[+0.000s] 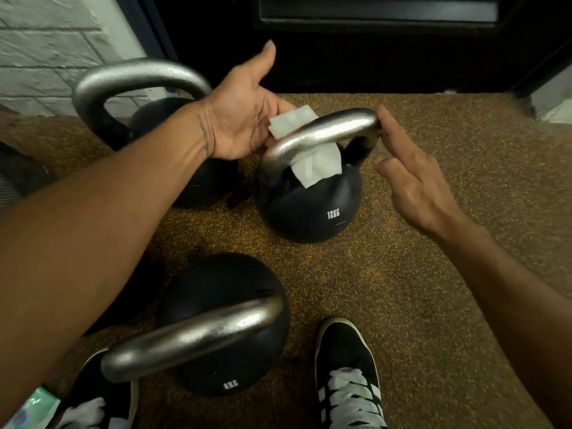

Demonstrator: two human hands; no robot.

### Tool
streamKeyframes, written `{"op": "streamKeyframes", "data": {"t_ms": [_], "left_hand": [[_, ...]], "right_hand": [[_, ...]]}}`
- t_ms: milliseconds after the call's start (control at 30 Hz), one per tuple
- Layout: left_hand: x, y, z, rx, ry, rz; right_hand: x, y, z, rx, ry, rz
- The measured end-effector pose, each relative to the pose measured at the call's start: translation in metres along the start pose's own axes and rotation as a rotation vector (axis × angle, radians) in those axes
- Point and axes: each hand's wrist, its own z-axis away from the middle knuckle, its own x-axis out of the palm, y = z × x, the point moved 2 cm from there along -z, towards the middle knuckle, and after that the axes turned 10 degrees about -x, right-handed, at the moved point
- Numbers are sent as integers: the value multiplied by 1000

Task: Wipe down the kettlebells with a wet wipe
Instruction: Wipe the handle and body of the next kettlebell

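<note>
Speckled flooring [387, 274]; left hand [244, 119] pinches wipe [309, 150], partly hidden behind handle [325, 128]; right hand [411, 184] fingers loose.

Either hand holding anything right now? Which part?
Left hand holds the wet wipe by its upper end, draped through the 12KG kettlebell handle. Right hand only steadies the handle's corner with its fingers.

A white wet wipe [305, 144] is draped over the silver handle [322, 131] of the 12KG kettlebell [309, 205], pinched by the left hand [244, 119]. The handle's far end is touched by right hand [411, 178] fingertips [385, 119]. Two more kettlebells, an 8KG kettlebell [223, 329] and a third kettlebell [139, 88], are set nearby on speckled floor [418, 289].
</note>
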Motion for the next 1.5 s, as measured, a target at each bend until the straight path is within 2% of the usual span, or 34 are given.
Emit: {"op": "streamKeyframes", "data": {"t_ms": [367,433,567,667,800,967,1033,1067,1167,1200,1500], "left_hand": [[26,-2,27,204,262,-336],[24,-3,22,173,274,-317],[20,-10,11,27,166,-109],[18,-7,5,-17,142,-101],[18,-6,8,11,131,-108],[33,-5,24,164,277,-195],[49,-4,31,196,425,-329],[59,-5,36,219,522,-494],[84,-17,45,350,757,-1302],[86,-23,45,365,811,-1458],[103,-52,19,359,1129,-1976]], "right_hand": [[2,2,0,6,-2,-34],[2,2,-1,7,-7,-20],[1,0,0,3,-1,-19],[1,1,-1,3,-7,-2],[1,2,-2,-4,-8,-7],[1,0,-1,-9,-7,-11],[1,0,-1,-12,-10,-5],[1,0,0,-12,-9,-3],[1,1,-1,-15,-6,-3],[1,2,0,-18,-4,-4],[3,5,-1,-16,5,-18]]}}
